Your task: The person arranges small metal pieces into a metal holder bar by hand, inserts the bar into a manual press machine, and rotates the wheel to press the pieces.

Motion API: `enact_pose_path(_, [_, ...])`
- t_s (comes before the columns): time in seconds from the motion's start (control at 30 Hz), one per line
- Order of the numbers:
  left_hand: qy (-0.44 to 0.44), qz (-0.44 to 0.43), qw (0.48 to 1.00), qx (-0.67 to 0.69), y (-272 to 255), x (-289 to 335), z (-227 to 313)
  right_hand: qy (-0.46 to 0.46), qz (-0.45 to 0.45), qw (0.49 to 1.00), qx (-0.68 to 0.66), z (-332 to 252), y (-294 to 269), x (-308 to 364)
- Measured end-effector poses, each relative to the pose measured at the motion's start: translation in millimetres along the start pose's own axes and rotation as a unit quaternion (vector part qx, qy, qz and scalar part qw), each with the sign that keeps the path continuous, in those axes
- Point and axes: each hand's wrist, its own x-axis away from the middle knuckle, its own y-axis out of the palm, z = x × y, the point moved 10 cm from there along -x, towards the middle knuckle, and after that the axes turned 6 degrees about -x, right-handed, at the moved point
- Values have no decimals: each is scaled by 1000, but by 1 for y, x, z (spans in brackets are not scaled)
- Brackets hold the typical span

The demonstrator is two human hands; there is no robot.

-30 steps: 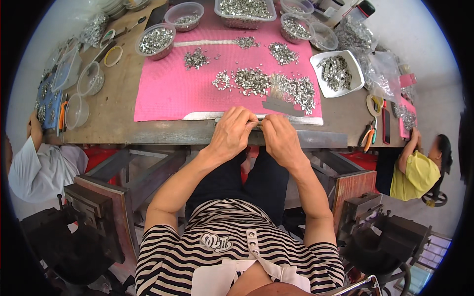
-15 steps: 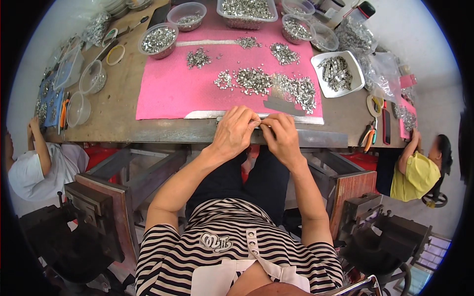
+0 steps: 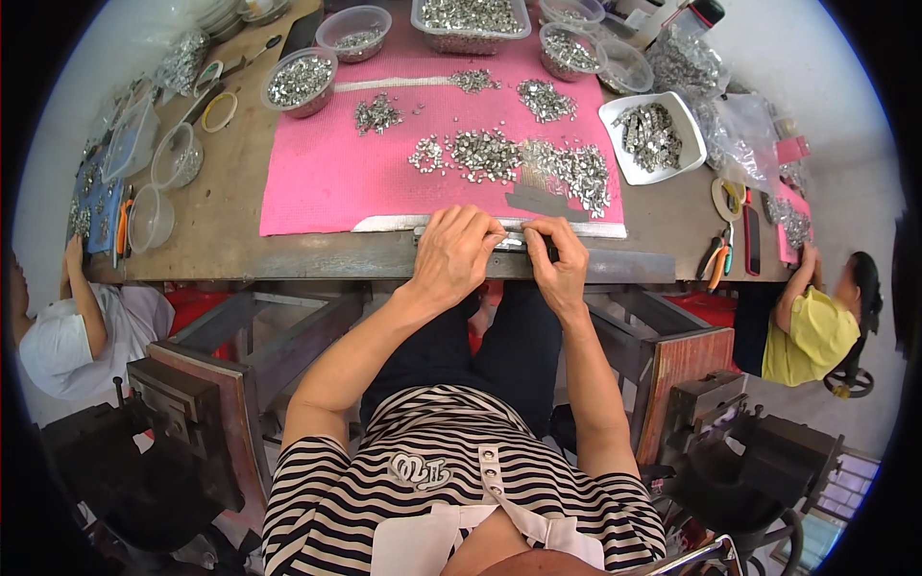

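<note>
At the table's front edge, my left hand is closed, thumb and fingertips pinched near a small shiny metal piece. My right hand is on the other side of that piece, its fingers curled and pressed together. Whatever either hand pinches is too small or hidden to name. Just beyond my fingers lie a pink mat with a white front strip and a flat grey strip. Small silver metal parts are heaped on the mat in several piles.
Tubs of metal parts line the back; a white square dish stands right. Pliers and tape lie at right, a ring at left. One co-worker in white sits left, another in yellow right.
My right hand has moved a little to the right, away from my left fingertips. A gap now shows the shiny metal piece between them. My left hand stays nearly in place.
</note>
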Motion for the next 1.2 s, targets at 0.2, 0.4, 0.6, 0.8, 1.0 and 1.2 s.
enact_pose_path(0.2, [37, 10, 999, -6, -2, 0, 8, -11, 4, 1000, -3, -4, 2, -4])
enact_pose_path(0.4, [55, 52, 994, -75, -7, 5, 22, -12, 5, 1000, 6, -7, 0, -1])
enact_pose_path(0.6, [21, 35, 999, -20, -25, -2, -3, -35, -27, 998, 35, -7, 3, -13])
enact_pose_path(0.8, [14, 124, 977, -174, -91, -46, -128, -154, -130, 977, 67, -34, 72, -96])
enact_pose_path(1.0, [-64, 70, 993, -63, -81, -74, -185, -200, -145, 961, 127, -5, 165, -164])
enact_pose_path(1.2, [-127, 160, 979, 28, -94, -68, -189, -138, -182, 960, 160, 4, 172, -170])
